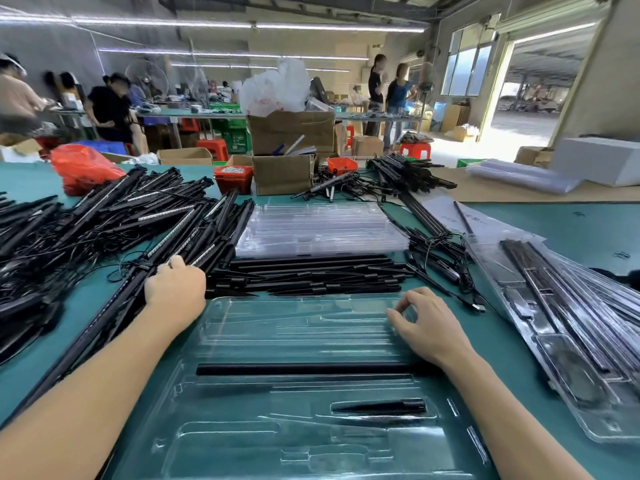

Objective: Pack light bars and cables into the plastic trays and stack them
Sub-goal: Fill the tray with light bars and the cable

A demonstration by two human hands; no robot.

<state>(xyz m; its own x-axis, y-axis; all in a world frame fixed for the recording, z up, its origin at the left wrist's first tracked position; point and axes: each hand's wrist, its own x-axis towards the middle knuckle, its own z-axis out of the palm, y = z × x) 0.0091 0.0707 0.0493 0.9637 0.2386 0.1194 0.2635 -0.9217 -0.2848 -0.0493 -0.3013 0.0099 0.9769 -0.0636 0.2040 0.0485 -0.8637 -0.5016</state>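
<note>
Your left hand [175, 289] curls round a light bar [194, 237] at the near edge of the pile on the left, likely to bring it over. Your right hand [427, 325], loosely open, rests on the clear tray [242, 344] right side, steadying it. The tray lies near you with 1 black bar [311, 369] and 1 spike [381, 407] seated.

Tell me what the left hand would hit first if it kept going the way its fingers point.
Probably the heap of black light bars: the left hand points away and slightly left, its fingers seemingly already touching the nearest bars.
</note>
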